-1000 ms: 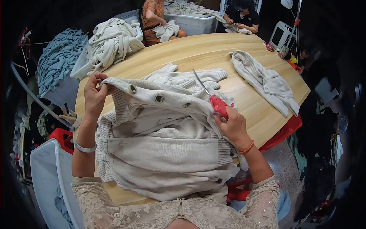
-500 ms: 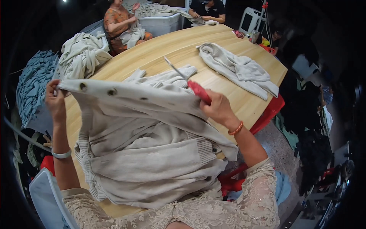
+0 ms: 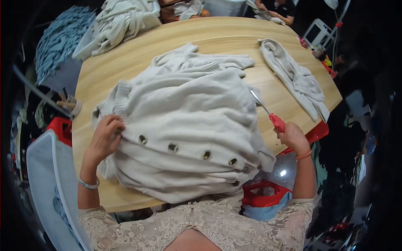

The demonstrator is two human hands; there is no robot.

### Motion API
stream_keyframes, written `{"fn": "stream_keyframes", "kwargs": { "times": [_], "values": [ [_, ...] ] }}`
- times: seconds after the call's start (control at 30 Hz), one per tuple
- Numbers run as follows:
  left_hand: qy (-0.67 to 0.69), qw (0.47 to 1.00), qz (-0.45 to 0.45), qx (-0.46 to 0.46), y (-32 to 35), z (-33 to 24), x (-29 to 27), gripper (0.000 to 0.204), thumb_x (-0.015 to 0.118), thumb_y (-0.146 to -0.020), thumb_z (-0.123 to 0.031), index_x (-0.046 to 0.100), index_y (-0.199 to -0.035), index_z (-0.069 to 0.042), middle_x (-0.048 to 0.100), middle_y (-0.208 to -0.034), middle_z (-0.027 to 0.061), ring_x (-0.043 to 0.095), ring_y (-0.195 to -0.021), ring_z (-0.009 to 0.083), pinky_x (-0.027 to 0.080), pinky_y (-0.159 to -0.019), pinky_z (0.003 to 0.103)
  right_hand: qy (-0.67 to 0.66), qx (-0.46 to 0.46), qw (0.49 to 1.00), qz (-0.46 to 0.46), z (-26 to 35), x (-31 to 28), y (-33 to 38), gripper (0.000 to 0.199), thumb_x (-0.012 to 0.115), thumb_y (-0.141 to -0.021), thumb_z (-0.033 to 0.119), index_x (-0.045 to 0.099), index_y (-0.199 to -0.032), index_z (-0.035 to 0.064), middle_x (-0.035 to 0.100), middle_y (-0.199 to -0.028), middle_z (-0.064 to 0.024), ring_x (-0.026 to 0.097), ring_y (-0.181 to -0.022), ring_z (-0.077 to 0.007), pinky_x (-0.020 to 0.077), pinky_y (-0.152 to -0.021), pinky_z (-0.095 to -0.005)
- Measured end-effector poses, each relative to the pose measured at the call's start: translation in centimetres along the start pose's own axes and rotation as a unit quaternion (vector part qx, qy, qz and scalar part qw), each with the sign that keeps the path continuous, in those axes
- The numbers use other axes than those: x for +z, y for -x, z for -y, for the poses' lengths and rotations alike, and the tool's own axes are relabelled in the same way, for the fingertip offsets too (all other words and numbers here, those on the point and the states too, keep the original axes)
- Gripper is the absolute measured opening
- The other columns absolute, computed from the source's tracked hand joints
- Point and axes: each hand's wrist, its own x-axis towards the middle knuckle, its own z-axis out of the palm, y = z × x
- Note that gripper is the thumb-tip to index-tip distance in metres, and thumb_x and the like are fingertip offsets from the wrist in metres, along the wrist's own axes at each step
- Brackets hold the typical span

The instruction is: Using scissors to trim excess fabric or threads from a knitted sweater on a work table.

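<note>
1. A person is spreading a cream knitted cardigan (image 3: 188, 125) over the near part of a round wooden table (image 3: 209, 37), its button edge with a row of dark buttons (image 3: 172, 147) turned toward the person's body and hanging a little past the table's near rim.

2. The left hand (image 3: 104, 138) is pressing down on the cardigan's ribbed edge just beside the first button, fingers curled and closed on a fold of knit.

3. The right hand (image 3: 293, 137) is sitting just off the garment's right side, fingers wrapped shut around the red handle of a small pair of scissors (image 3: 268, 113), thin blades pointing up and away over the wood; whether the blades are parted cannot be told.

4. As a judgement: the garment is already lying out, and the scissors are not touching the knit, so any trimming on this side looks still to be done.

5. A second cream knit (image 3: 297, 79) is lying well apart at the table's right edge, and a pale heap of garments (image 3: 121, 21) is resting at the far left rim.
</note>
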Motion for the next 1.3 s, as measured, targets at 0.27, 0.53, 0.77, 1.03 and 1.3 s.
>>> {"fn": "stream_keyframes", "kwargs": {
  "times": [0.27,0.53,0.77,1.03,1.3],
  "values": [
    [0.063,0.997,0.019,-0.046,1.1,0.7,-0.9,0.03,0.07,-0.077,-0.006,0.061,-0.105,-0.006,0.055,-0.109,0.0128,0.054,-0.106,0.0311,0.045,-0.094,0.039,0.008,-0.13,0.945,-0.3,4.8,3.1,4.9,0.037,0.064,-0.08,-0.001,0.048,-0.113,-0.0004,0.058,-0.101,-0.0198,0.058,-0.099,-0.0411,0.0479,-0.083,-0.0464],
    [0.075,0.995,0.013,-0.066,1.3,0.5,0.2,0.024,0.071,-0.074,-0.004,0.057,-0.094,-0.004,0.055,-0.091,0.0114,0.057,-0.093,0.0285,0.048,-0.082,0.037,-0.117,-0.338,0.929,-0.1,13.2,2.5,8.6,0.022,0.061,-0.086,0.003,0.058,-0.108,0.0034,0.062,-0.095,-0.0217,0.061,-0.089,-0.04,0.0495,-0.077,-0.0429],
    [0.193,0.974,-0.004,-0.121,1.7,1.9,1.1,0.02,0.069,-0.073,-0.002,0.056,-0.088,-0.001,0.057,-0.08,0.008,0.056,-0.072,0.0206,0.05,-0.068,0.031,-0.052,-0.402,0.912,0.066,22.2,4.1,8.4,0.026,0.067,-0.087,0.023,0.055,-0.104,0.0083,0.064,-0.072,-0.0167,0.063,-0.069,-0.0412,0.0481,-0.063,-0.0484],
    [-0.036,0.984,-0.176,-0.018,3.1,0.4,2.3,0.035,0.08,-0.074,-0.02,0.065,-0.103,-0.009,0.065,-0.098,0.0065,0.056,-0.104,0.0254,0.037,-0.092,0.039,-0.107,-0.409,0.904,0.066,24.1,4.7,7.7,0.023,0.064,-0.086,0.016,0.056,-0.106,0.0064,0.064,-0.082,-0.0186,0.063,-0.079,-0.0392,0.0481,-0.07,-0.0466],
    [0.248,0.965,-0.068,-0.052,0.3,-3.9,6.8,0.022,0.076,-0.078,-0.004,0.058,-0.092,-0.003,0.059,-0.088,0.0098,0.06,-0.07,0.0198,0.05,-0.065,0.03,-0.024,-0.322,0.945,0.05,17.8,2.7,11.5,0.02,0.067,-0.086,0.02,0.057,-0.099,0.0087,0.063,-0.073,-0.0164,0.062,-0.07,-0.0387,0.0479,-0.063,-0.0471]
  ]
}}
